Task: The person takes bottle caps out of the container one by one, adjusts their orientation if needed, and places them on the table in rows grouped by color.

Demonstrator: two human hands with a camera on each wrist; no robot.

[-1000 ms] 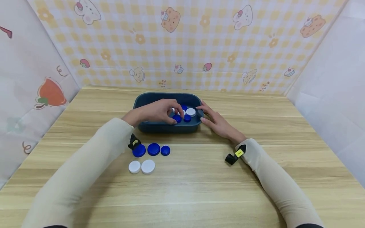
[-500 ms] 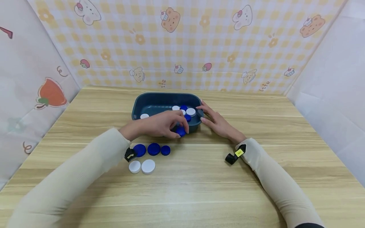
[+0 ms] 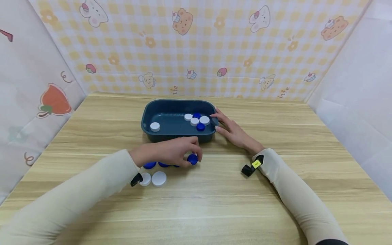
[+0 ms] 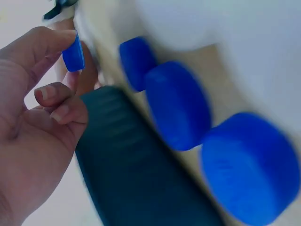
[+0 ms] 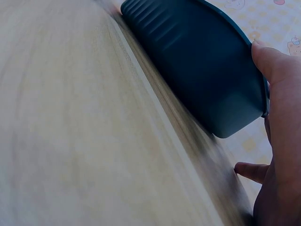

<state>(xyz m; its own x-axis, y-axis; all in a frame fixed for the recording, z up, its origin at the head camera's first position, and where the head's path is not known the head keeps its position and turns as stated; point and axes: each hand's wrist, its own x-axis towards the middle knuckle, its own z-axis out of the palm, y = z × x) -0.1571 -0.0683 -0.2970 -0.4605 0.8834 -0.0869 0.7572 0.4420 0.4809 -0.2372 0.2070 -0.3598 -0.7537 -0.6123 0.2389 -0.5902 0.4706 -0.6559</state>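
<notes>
We see a blue disc (image 3: 192, 159) pinched between the thumb and fingertips of the left hand (image 3: 171, 151), on the near side of the tray (image 3: 171, 121) and just right of a row of three blue discs (image 4: 178, 106); whether it touches the table (image 3: 214, 204) we cannot tell. Nearer than the row lie two white discs (image 3: 159, 179), side by side. In the tray we count two loose blue discs (image 3: 200, 127) and four loose white discs (image 3: 204, 120): one white lies apart at the left, the others cluster at the right. At the tray's right end, the right hand (image 3: 235, 134) touches the rim; we cannot tell whether its fingers clasp it or merely rest there. We judge the step to be sorting by colour, with this disc meant for the row's right end. The next move then calls for lowering it flat and parting the fingers without nudging its neighbours.
</notes>
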